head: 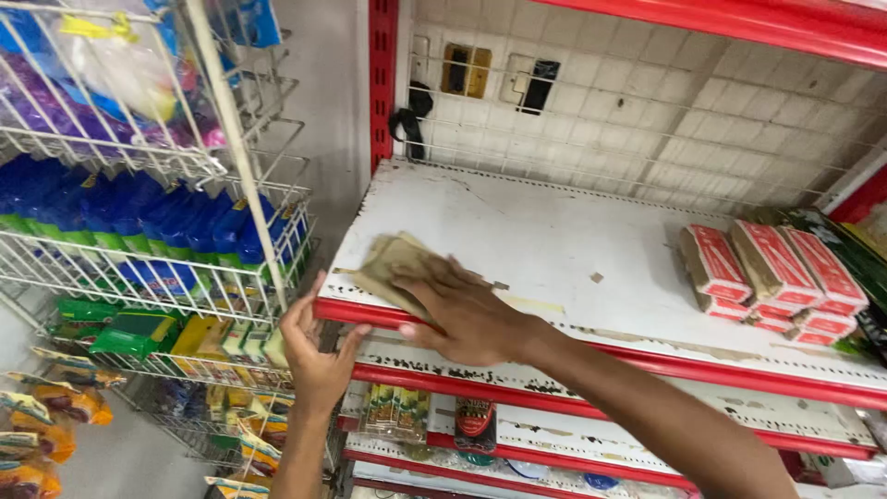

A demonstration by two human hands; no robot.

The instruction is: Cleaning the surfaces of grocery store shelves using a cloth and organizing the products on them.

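A tan cloth (393, 268) is pressed flat on the white shelf (545, 249), at its front left corner, just behind the red front edge. The right hand (462, 310) is laid on it, palm down, fingers spread and extended; nothing is gripped. The cloth's long axis runs diagonally, from the shelf's front edge back toward the left rear. The left hand (314, 356) is held just below that corner, cupped upward and half open; nothing is seen held in it. Red-and-white boxes (771, 282) are stacked at the right end of the shelf. Left of the shelf, a wire rack (231, 166) is filled with blue packets (139, 217), with green and yellow packs lower down.
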